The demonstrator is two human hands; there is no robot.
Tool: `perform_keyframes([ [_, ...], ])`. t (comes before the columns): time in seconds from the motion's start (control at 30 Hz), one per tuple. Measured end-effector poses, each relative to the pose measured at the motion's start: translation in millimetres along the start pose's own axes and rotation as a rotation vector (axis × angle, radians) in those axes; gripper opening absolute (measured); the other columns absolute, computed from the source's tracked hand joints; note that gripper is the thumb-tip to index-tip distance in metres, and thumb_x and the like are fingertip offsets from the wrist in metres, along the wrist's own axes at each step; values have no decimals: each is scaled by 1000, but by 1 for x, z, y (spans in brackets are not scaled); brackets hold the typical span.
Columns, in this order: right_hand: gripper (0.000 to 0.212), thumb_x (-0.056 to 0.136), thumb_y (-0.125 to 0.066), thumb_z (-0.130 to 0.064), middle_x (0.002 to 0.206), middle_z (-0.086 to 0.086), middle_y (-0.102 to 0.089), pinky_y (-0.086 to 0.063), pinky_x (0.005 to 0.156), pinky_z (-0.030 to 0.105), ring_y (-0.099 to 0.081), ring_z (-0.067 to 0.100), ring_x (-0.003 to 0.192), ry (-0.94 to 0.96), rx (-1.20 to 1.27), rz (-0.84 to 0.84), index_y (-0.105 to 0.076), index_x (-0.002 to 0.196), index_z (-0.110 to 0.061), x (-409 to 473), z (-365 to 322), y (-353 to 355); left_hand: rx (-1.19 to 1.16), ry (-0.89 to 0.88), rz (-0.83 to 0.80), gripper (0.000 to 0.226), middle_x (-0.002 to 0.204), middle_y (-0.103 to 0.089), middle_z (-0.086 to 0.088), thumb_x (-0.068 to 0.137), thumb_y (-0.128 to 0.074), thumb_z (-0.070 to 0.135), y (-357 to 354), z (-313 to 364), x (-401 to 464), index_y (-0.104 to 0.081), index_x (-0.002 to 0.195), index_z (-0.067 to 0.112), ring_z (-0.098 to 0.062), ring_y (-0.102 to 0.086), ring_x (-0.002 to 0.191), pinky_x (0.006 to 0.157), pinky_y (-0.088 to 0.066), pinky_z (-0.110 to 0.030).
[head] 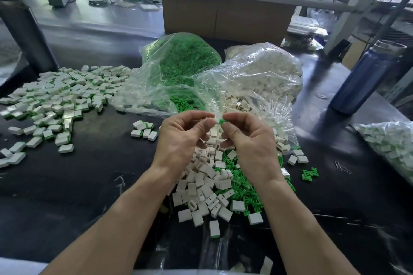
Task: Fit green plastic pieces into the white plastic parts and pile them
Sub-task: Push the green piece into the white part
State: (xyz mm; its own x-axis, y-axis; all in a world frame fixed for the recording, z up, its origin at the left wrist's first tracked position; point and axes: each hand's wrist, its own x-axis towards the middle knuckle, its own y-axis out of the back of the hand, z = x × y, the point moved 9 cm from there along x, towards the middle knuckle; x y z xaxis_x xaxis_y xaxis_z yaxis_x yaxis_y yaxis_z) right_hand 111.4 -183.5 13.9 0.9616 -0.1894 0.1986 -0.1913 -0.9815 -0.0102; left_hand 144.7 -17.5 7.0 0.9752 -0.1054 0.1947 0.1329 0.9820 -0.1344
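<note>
Both hands are up over the loose heap of white parts: right hand pinching a green piece, left hand curled, fingertips meeting it. Finished pile sits far left of the heap.

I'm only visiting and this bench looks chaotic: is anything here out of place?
Mostly working mess. Two paper clips lie on the black table at the right, unlike any part, and a few green pieces lie strayed beside them.

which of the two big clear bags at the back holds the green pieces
The left bag, nearer the finished pile, shows solid green through its plastic. The right bag beside it is filled with white parts only.
</note>
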Motion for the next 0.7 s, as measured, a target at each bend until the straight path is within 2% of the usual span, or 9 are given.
perform_keyframes([
  [0.07,15,100,-70,-5,93,-1,-77,-60,69,24,-73,15,82,8,-1,5,-75,105,-18,0,0,0,-32,18,-20,9,89,-77,-6,93,-76,16,-2,-2,1,-81,99,21,-20,-73,79,71,-62,-29],
  [0.23,15,100,-69,-5,94,-1,-76,-60,66,23,-72,14,78,5,46,24,-77,106,-17,-1,0,3,-38,33,-49,27,106,-77,-10,94,-72,2,-7,-4,1,-75,116,17,-25,-76,95,85,-62,-30],
  [0.37,14,99,-71,-6,92,4,-76,-60,65,24,-72,17,73,1,52,44,-74,111,-14,0,0,3,-34,42,-69,24,100,-80,-6,92,-73,2,-10,-3,1,-75,113,13,-25,-78,95,86,-62,-31],
  [0.53,12,96,-76,-9,94,9,-76,-61,65,26,-75,18,76,10,49,73,-73,108,-12,0,1,5,-57,34,-82,22,96,-79,-7,85,-77,10,-13,-2,0,-74,107,10,-26,-78,92,83,-62,-30],
  [0.7,11,97,-75,-10,94,9,-78,-61,64,25,-76,19,76,9,63,75,-73,107,-10,-1,1,5,-82,41,-80,19,97,-80,-9,92,-72,0,-13,-5,1,-72,108,9,-26,-78,91,80,-62,-28],
])
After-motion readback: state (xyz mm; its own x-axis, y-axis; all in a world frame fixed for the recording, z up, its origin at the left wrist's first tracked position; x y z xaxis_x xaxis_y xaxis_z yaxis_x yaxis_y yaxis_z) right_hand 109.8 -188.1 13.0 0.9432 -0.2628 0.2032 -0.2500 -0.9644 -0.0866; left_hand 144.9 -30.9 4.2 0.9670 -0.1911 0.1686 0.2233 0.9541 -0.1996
